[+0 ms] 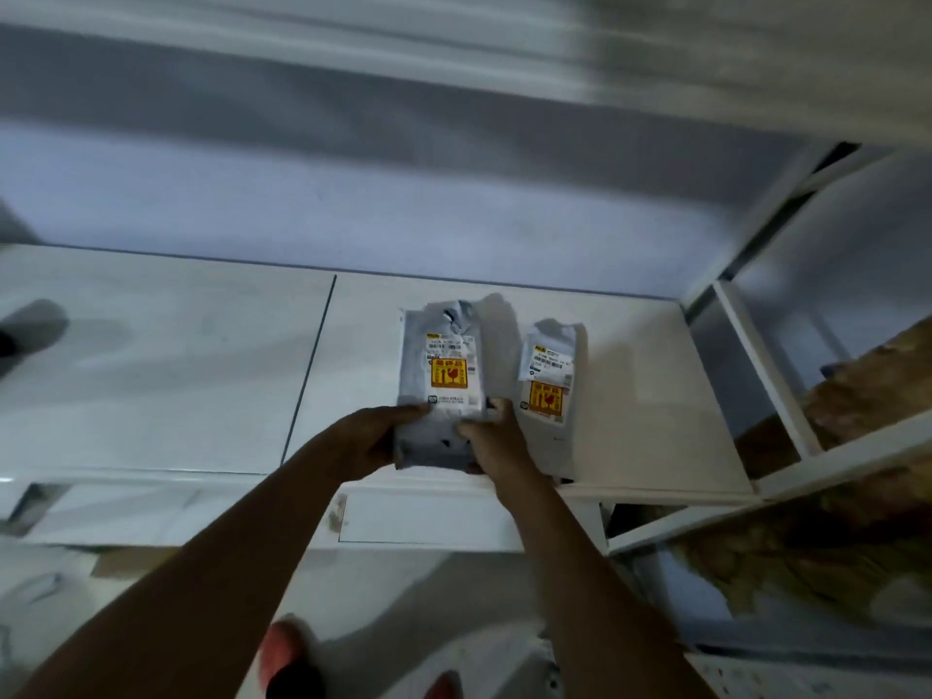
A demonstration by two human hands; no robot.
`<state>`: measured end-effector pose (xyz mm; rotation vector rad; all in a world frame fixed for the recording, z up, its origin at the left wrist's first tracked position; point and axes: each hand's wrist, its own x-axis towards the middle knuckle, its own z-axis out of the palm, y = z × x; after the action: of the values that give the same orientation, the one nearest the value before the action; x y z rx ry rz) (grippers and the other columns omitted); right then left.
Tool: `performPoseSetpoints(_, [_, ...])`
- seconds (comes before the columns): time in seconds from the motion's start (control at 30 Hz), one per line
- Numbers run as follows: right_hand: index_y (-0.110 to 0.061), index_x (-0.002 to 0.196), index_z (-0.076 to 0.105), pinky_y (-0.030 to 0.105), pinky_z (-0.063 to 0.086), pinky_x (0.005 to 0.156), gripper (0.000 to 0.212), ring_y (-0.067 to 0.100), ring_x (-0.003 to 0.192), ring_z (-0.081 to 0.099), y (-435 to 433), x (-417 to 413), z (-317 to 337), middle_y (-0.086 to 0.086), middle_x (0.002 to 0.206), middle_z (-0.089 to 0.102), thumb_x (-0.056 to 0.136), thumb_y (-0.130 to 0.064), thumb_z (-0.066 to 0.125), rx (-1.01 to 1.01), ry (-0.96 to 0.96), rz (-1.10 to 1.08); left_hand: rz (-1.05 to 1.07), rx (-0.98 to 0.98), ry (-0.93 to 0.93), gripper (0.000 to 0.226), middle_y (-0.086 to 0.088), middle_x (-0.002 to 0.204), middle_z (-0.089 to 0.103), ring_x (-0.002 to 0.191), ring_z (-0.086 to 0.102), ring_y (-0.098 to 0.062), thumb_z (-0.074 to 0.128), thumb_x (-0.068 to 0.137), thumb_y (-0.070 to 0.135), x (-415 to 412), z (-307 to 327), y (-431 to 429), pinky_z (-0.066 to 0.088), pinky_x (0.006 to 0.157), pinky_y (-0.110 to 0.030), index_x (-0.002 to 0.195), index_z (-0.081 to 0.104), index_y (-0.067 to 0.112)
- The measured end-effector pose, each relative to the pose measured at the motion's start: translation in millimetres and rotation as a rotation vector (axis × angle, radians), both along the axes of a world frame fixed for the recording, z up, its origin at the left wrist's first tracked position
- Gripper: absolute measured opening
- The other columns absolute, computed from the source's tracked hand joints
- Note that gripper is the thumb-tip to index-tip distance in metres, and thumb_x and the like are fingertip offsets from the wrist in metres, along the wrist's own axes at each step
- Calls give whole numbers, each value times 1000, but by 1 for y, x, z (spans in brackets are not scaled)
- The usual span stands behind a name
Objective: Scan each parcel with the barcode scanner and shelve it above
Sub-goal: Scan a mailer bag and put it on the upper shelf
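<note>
At near edge of white shelf board (640,406), L hand (373,438) & R hand (491,441) sit close together, both clamped on near end of a grey plastic mailer parcel (439,345) w/ white label & yellow-red sticker. It lies flat on the shelf, long side pointing away. A smaller grey mailer parcel (549,375), same sticker, lies just beside it on R. Dark blurred object (30,330) at far L, can't tell what.

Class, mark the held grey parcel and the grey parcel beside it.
held grey plastic parcel (449,374): head view, yellow sticker.
grey plastic parcel beside it (546,397): head view, yellow sticker.
</note>
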<state>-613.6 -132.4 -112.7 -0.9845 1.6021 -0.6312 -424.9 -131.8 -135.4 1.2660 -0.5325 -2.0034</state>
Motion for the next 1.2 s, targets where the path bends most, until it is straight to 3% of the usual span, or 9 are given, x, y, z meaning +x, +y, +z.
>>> performPoseSetpoints(0.07, [-20,130,51,38,63,79,46,24,102,69,6,13,8,7,121,66,89,-11,70,29,-105,18,42,-33,-30,56,-18,135,67,127,63,-38,78,89,20,14,12,12,47,113,-50,140,59,7])
performPoseSetpoints(0.23, [-14,107,68,44,62,88,28,22,89,70,16,58,34,6,99,73,92,8,59,104,-479,91,278,-60,-144,66,-13,120,75,98,67,-25,94,63,20,57,46,44,61,70,-28,124,71,10])
performPoseSetpoints(0.4, [-15,103,70,22,46,52,35,18,71,66,28,132,49,4,86,75,85,12,59,136,-401,251,393,-114,-172,54,-14,126,73,79,66,-12,87,74,10,112,63,91,43,47,-16,125,71,2])
performPoseSetpoints(0.53, [-7,105,71,25,53,53,32,17,67,68,43,213,52,7,84,74,86,16,58,199,-498,376,579,-166,-109,58,-13,132,70,114,69,-25,76,81,7,188,63,129,53,66,-17,137,62,2])
performPoseSetpoints(0.7, [3,107,73,36,64,75,33,25,84,74,65,313,38,11,98,78,77,16,67,200,-549,408,721,-239,-1,55,-19,138,65,121,64,-40,71,90,15,271,56,177,56,102,-39,141,56,2])
performPoseSetpoints(0.8, [0,116,74,36,63,83,43,30,97,75,76,371,29,12,106,78,73,6,77,179,-451,430,827,-199,32,44,-22,138,65,103,62,-31,62,99,18,319,46,192,57,98,-36,139,56,1])
performPoseSetpoints(0.97, [3,113,74,44,61,92,38,31,92,76,84,478,21,13,100,79,76,0,83,149,-327,453,945,-119,46,47,-19,136,67,111,55,-31,62,101,23,419,27,206,60,63,-18,144,55,5])
performPoseSetpoints(1.1, [4,113,73,38,62,87,33,28,91,75,100,563,13,16,102,77,81,-1,81,199,-366,384,1007,-60,18,46,-18,128,70,78,72,-17,67,98,22,500,30,212,59,60,-19,138,58,2])
performPoseSetpoints(1.2, [-7,89,76,47,60,86,8,26,82,71,107,607,3,11,86,76,86,-15,77,145,-354,250,1052,-40,-69,58,-19,121,74,94,78,-31,81,84,24,546,33,207,63,76,-35,133,61,-1])
